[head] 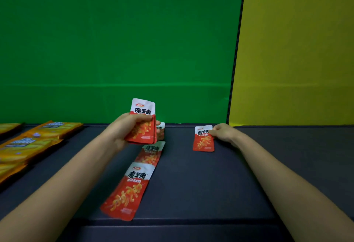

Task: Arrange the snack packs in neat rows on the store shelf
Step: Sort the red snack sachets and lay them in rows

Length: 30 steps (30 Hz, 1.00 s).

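My left hand (pixel 124 127) holds a small stack of red-and-white snack packs (pixel 142 123) upright above the dark shelf (pixel 191 184). Under it, a column of the same packs lies flat: a near pack (pixel 128 190), a middle pack (pixel 150 154) and a far pack (pixel 161 130) mostly hidden behind the stack. To the right, my right hand (pixel 224 132) pinches the top right edge of a single red pack (pixel 203 139) that lies flat near the shelf's back.
Several orange-yellow snack bags (pixel 32 142) lie in rows at the left of the shelf. A green back panel (pixel 115 50) and a yellow panel (pixel 297 50) rise behind the shelf. The shelf's front edge (pixel 172 222) runs along the bottom.
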Tool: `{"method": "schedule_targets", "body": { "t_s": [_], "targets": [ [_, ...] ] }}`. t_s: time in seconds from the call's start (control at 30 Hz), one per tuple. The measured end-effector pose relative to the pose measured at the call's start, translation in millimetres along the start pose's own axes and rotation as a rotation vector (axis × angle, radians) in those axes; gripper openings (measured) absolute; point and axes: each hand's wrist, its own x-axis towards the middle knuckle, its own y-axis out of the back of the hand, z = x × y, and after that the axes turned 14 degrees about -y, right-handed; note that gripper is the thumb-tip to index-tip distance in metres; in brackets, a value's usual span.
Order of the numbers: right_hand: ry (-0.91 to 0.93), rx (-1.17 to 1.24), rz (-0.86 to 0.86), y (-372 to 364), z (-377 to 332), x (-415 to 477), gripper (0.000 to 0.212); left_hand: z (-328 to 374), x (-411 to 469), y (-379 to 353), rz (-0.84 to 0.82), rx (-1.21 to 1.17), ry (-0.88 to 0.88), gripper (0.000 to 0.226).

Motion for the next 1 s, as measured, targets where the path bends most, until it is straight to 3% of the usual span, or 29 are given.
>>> {"method": "schedule_targets", "body": {
  "t_s": [0.2, 0.37, 0.47, 0.7, 0.77, 0.87, 1.0],
  "targets": [
    [0.012, -0.23, 0.18, -11.3, -8.7, 32.7, 0.039, -9.6, 6.0, -13.4, -0.016, -0.037, 0.069, 0.018],
    [0.0, -0.367, 0.122, -4.1, -15.7, 44.2, 0.031, -16.2, 15.4, -18.1, -0.076, -0.075, 0.096, 0.034],
    [-0.002, -0.432, 0.082, 3.8, -15.8, 48.1, 0.026, -19.1, 20.4, -18.5, -0.105, -0.087, 0.085, 0.032],
    [-0.001, -0.534, 0.105, 7.0, -16.2, 56.6, 0.043, -17.6, 18.3, -26.5, -0.129, -0.094, 0.107, 0.031],
    [0.021, -0.492, 0.178, 7.6, -15.8, 54.0, 0.041, -17.6, 16.1, -28.9, -0.138, -0.113, 0.122, 0.03],
    [0.217, -0.247, 0.293, 10.0, -19.9, 28.8, 0.035, -20.5, 14.7, -34.0, -0.159, -0.086, 0.115, 0.025],
    [0.333, 0.123, -0.074, 4.3, -37.0, -35.2, 0.047, -27.1, 15.9, -46.6, -0.136, -0.028, 0.067, 0.009]
  ]
}}
